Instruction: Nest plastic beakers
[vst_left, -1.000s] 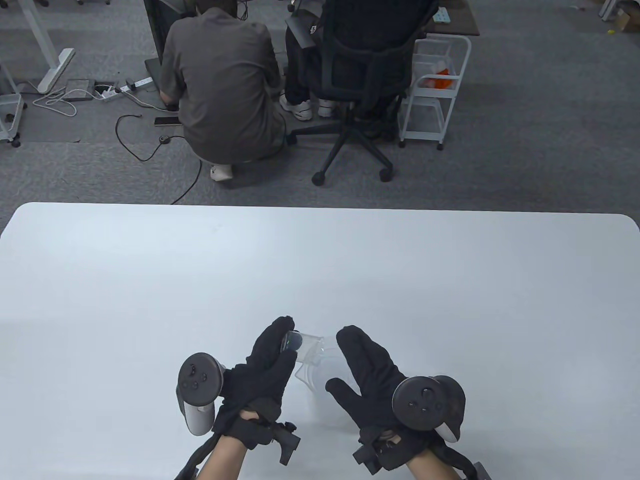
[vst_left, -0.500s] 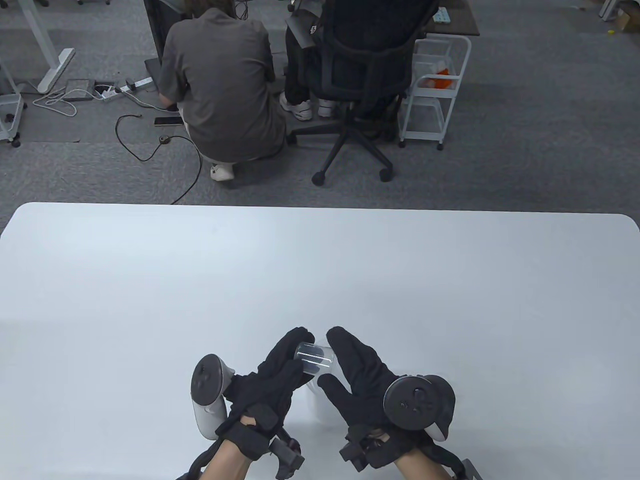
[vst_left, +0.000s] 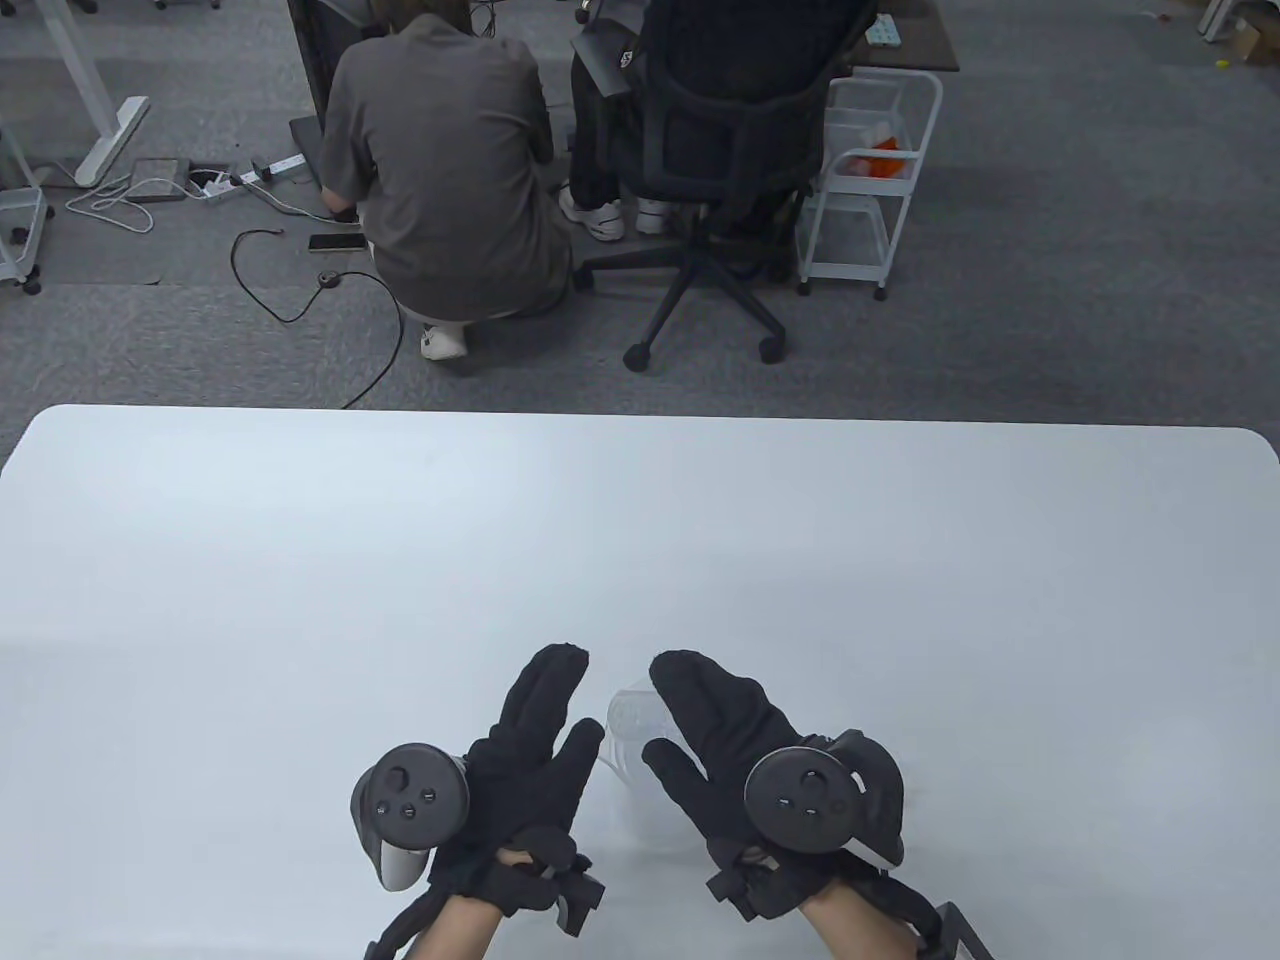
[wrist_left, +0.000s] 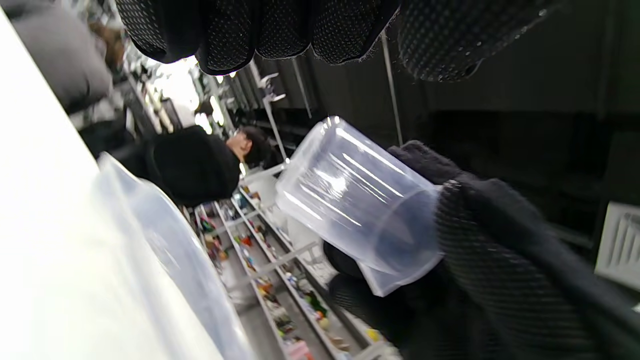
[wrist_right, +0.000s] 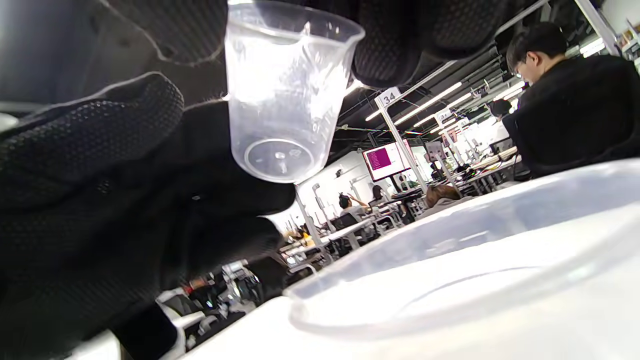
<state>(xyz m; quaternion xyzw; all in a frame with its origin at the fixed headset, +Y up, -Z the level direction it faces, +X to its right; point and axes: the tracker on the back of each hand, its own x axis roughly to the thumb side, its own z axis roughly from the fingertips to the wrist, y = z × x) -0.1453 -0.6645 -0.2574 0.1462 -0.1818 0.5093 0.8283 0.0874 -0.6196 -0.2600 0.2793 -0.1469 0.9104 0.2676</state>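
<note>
Your right hand (vst_left: 720, 740) grips the small beaker (wrist_right: 287, 95) upright above the large beaker (wrist_right: 450, 260), ready to drop in, while your left hand (vst_left: 530, 740), at 9 o'clock, stays open-fingered and empty.

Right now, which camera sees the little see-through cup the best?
The left wrist view: the small beaker shows whole there, tilted, held by the right hand. The right wrist view shows the small beaker from below, its rim partly hidden by glove. The table view shows only a faint sliver between the hands.

Crouching person (vst_left: 450, 170), black office chair (vst_left: 715, 170), white cart (vst_left: 868, 180) beyond white table (vst_left: 300, 560)
</note>
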